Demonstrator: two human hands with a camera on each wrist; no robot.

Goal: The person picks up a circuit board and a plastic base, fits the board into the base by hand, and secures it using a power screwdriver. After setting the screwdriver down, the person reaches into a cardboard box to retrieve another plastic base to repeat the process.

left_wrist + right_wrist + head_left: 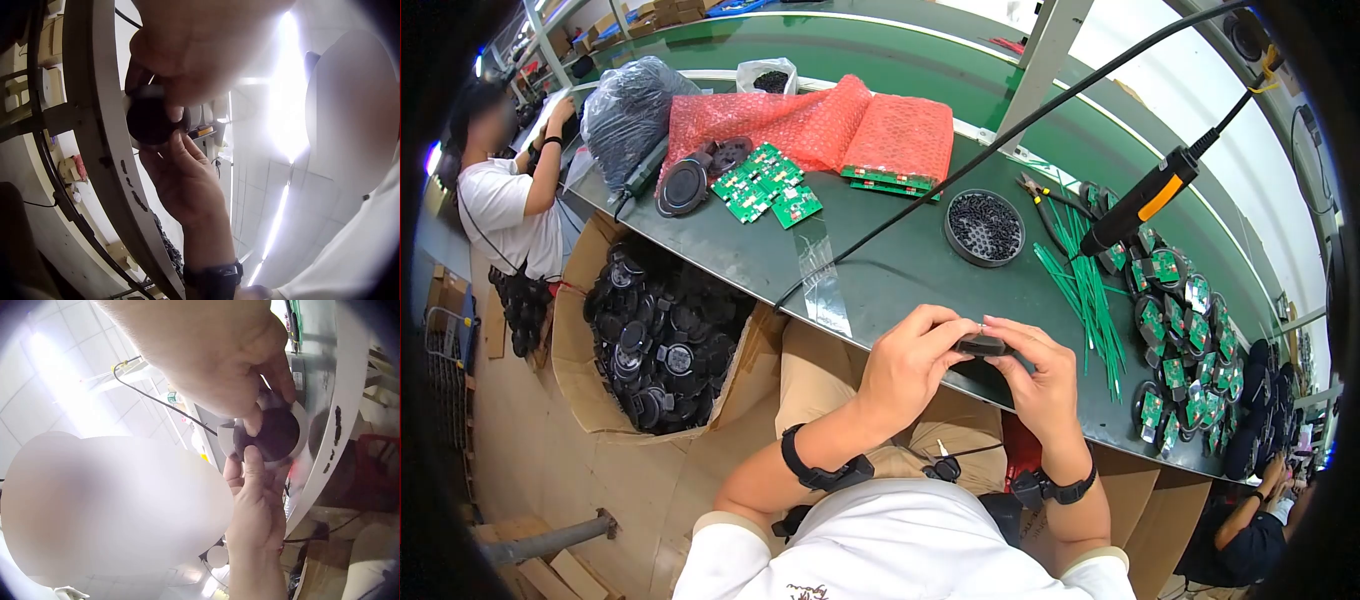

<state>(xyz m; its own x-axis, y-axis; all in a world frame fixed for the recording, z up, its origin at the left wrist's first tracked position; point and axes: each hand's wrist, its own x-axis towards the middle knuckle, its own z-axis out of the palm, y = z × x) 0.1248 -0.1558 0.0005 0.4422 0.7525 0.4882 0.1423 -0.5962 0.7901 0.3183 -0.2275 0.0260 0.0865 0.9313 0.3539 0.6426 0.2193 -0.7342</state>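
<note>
Over the near edge of the workbench, a round black plastic housing (983, 346) is held level between both hands. My left hand (908, 366) grips its left side, and my right hand (1042, 378) grips the right. From below, in the left wrist view, the housing (150, 119) shows a dark, flat round face with thumbs at its edge. The right wrist view has both thumbs pressing near the rim of the same disc (278, 434). Its upper side is mostly hidden by fingers in the head view.
A bowl of small black parts (984, 228), green cable ties (1090, 310), pliers (1045, 212) and housings with green circuit boards (1190, 340) lie on the bench. An electric screwdriver (1140, 203) hangs at right. A carton (735, 395) of black housings stands left. Another person (510, 200) works beyond.
</note>
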